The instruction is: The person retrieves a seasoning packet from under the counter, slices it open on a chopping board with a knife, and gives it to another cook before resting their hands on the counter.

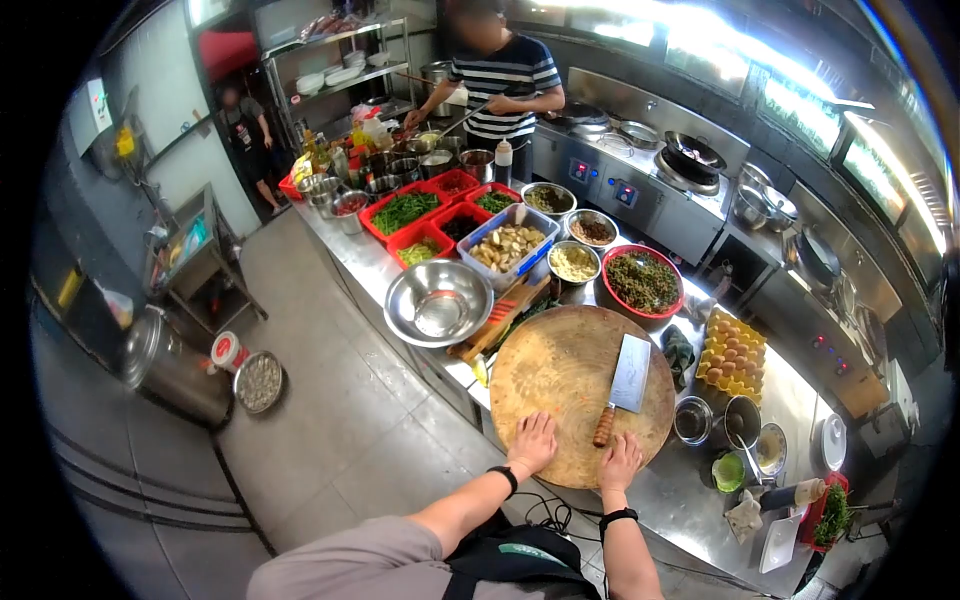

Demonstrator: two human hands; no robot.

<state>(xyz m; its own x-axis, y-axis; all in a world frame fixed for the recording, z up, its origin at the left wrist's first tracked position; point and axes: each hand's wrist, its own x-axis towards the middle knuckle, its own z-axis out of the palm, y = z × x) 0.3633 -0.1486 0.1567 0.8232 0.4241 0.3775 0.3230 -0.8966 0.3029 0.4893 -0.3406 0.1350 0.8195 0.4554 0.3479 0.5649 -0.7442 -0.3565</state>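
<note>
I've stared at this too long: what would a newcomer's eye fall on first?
Probably the big round chopping board on the counter, with a cleaver lying on it. The left hand and right hand rest at the board's near edge. To its right sits a yellow tray of eggs.

I see a round, worn wooden chopping board point(545, 370) lying flat just below and right of the frame's centre; a wood-handled cleaver point(628, 378) rests on its right half, blade upward in the frame.
</note>
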